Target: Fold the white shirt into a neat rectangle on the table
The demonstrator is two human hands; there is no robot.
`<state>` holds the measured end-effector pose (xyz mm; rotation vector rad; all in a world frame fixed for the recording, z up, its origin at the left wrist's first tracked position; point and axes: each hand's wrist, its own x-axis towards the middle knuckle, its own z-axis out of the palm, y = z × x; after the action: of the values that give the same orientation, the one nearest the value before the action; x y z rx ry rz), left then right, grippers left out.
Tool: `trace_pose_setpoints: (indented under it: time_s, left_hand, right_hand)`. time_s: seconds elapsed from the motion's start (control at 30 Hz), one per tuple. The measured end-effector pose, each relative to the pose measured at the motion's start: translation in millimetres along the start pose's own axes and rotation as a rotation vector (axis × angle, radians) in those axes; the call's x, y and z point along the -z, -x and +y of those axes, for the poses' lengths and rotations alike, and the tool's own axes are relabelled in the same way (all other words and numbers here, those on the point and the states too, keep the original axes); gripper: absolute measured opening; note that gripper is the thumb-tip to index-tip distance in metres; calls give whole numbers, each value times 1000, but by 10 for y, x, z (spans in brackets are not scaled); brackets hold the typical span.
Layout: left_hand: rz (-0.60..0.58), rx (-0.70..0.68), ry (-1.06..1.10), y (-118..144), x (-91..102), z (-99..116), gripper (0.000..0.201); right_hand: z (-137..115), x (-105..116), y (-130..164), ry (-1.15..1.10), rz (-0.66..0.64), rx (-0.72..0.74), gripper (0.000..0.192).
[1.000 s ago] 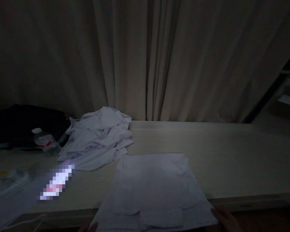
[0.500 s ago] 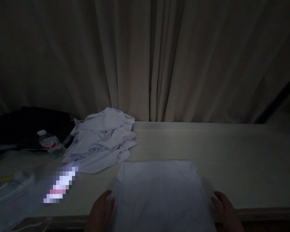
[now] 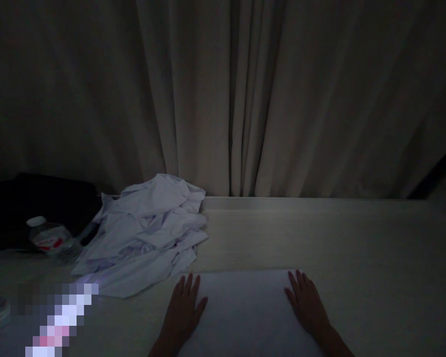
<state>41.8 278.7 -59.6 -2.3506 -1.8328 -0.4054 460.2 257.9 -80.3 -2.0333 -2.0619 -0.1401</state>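
A white cloth [image 3: 245, 312], flat and with a straight far edge, lies on the pale table in front of me; its near part runs out of the picture. My left hand [image 3: 184, 307] rests palm down on its left edge, fingers stretched forward and thumb apart. On the right edge lies my right hand [image 3: 304, 302], also flat with fingers spread, near the far corner. Whether the cloth is a garment I cannot tell. Up and left of it sits a crumpled heap of white cloth [image 3: 152, 228].
A clear plastic bottle [image 3: 54, 240] with a white cap leans beside a black cloth-like item [image 3: 33, 208] at the left. A bright pixelated patch [image 3: 61, 322] hides something at lower left. Beige curtains [image 3: 200, 99] hang behind the pale table [image 3: 338, 243].
Both hands have moved from beside the cloth's edges forward and inward onto its far corners, lying flat. The cloth looks smoother, and the view has shifted slightly.
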Motion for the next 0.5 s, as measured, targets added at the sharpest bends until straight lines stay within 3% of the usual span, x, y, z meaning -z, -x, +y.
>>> trace_pose_setpoints:
  time_s: [0.13, 0.37, 0.43, 0.5]
  left_hand:
    - [36, -4, -46, 37, -22, -19, 65]
    - [-59, 40, -16, -96, 162, 142, 65]
    - [-46, 111, 27, -3, 305, 173, 64]
    - [-6, 218, 167, 269, 463, 126, 62]
  right_hand:
    - [47, -18, 63, 20, 31, 1, 60]
    - [-47, 155, -30, -25, -63, -27, 65]
    - [-46, 279, 76, -81, -67, -60, 67]
    - [5, 412, 360, -169, -5, -118, 66]
